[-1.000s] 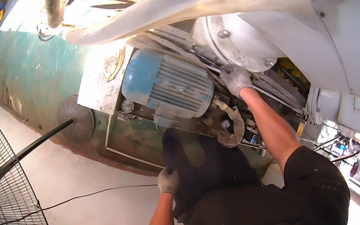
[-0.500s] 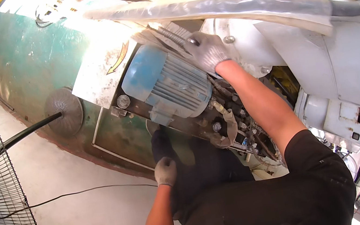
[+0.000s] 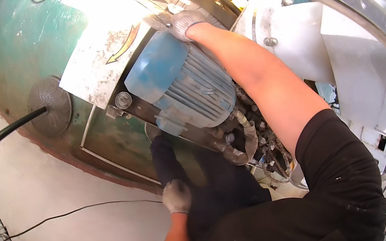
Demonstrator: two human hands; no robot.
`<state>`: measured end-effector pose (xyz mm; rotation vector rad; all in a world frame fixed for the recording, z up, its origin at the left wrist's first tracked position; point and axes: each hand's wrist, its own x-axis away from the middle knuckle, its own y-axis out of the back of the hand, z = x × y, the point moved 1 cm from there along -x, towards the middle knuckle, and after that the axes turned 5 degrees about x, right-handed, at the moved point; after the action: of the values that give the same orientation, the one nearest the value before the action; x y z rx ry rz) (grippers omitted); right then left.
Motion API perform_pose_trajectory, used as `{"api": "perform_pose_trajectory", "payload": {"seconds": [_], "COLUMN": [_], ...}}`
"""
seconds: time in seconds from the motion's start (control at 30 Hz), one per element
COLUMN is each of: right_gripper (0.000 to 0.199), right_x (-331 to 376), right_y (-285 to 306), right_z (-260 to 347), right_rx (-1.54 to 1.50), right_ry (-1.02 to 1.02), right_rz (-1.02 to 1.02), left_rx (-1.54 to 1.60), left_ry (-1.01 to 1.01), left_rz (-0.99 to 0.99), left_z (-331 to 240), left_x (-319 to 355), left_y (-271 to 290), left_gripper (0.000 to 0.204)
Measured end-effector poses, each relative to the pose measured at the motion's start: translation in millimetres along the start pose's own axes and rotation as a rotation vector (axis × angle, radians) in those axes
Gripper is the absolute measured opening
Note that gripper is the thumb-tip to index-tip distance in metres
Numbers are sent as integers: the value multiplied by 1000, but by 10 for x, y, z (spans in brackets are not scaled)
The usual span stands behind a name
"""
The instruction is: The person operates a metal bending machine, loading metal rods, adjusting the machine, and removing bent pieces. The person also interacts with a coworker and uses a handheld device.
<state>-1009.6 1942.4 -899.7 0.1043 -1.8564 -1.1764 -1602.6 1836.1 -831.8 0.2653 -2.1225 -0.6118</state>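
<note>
My right hand, in a grey knit glove, reaches past the far end of a blue finned electric motor. Its fingers are closed around something small and partly dark; glare and the glove hide what kind of thing it is. Beside it stands a dirty white plate with a yellow arrow on it. My left hand, gloved too, rests on my dark trouser leg, and its fingers are hidden there.
Dusty hoses and fittings crowd the motor's near right side. A plastic-wrapped pipe arches over white panels. Leftward, a black hose enters a round cover on the green base. A thin cable crosses the pale floor.
My right hand has moved left and farther away, from the motor's right side to its far end. The view has shifted, and my left hand stays on my leg.
</note>
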Motion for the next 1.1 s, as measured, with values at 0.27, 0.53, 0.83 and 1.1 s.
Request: {"api": "perform_pose_trajectory", "payload": {"seconds": [0.27,0.53,0.83,1.1], "right_gripper": [40,42,41,39], "right_x": [846,2666,3296,3306], "right_y": [991,563,-946,-1239], "right_z": [84,-1103,-1682,-1965], "right_rx": [109,-1145,-1394,-1486], "right_ry": [13,-396,-292,-172], "right_rz": [-43,-581,-825,-837], "left_rx": [-11,-81,-137,-206], "left_ry": [-38,-29,-56,-56], "left_rz": [-34,17,41,74], "left_z": [-51,-206,-474,-663], "left_x": [-47,-114,3,123], "left_y": [55,-118,-534,-934], "left_gripper": [10,11,13,12]}}
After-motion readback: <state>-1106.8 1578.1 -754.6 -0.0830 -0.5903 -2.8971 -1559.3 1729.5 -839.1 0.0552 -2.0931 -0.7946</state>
